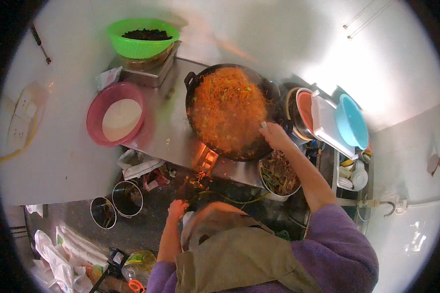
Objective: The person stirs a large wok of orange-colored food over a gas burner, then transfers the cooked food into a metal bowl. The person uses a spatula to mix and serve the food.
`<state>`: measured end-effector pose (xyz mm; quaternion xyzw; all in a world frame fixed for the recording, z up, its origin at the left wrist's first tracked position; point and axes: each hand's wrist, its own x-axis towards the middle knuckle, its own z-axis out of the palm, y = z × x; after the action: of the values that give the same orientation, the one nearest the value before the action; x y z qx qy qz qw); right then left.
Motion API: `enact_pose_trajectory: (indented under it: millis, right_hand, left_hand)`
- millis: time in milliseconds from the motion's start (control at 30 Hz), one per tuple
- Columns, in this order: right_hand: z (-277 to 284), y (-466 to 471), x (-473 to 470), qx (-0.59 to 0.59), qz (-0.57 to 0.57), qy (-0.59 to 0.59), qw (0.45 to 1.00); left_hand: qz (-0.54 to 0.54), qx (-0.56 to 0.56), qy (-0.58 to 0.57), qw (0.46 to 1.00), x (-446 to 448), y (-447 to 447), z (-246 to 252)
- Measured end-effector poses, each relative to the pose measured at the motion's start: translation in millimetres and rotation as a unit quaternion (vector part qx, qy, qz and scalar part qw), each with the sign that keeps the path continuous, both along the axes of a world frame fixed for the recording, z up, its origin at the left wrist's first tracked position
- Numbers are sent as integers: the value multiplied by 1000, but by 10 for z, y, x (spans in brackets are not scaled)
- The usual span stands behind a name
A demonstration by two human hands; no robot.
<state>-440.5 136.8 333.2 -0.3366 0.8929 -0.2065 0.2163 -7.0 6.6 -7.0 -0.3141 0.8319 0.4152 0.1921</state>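
Observation:
A large black wok point(275, 95) with a side handle holds a heap of shredded orange food point(229, 106). My right hand point(277, 137) is closed around a pale handle at the wok's lower right rim; the tool's far end is hidden. Low beside my body, my left hand point(178, 208) hangs left of the apron point(238, 256), and its fingers are too small to read. Flames glow in the stove opening point(209, 157) under the wok's near edge. Left of the wok stands a pink basin point(91, 126) with a whitish substance. A pot point(279, 197) of greens and brown food is under my right forearm.
A green basket point(143, 47) of dark food sits at the back left. Stacked basins, a white tray point(332, 124) and a blue basin point(352, 121) lean at the right. Two buckets point(127, 199) point(103, 213), bags point(55, 256) and a plastic bottle point(139, 265) are on the floor.

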Motion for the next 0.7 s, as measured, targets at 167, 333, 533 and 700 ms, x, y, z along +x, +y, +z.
enact_pose_trajectory:
  millis: [167,333,533,700]
  right_hand:
    - [406,102,118,74,116,208,968]
    - [840,217,220,224,184,350,891]
    - [1275,271,-79,275,198,363,868]
    - [1276,159,-730,276,154,348,883]
  left_hand:
    - [79,12,-33,996,-31,13,166]
    - [85,46,-49,994,-58,-13,216]
    - [109,29,-35,993,-51,16,215]
    - [143,68,-48,986,-64,44,351]
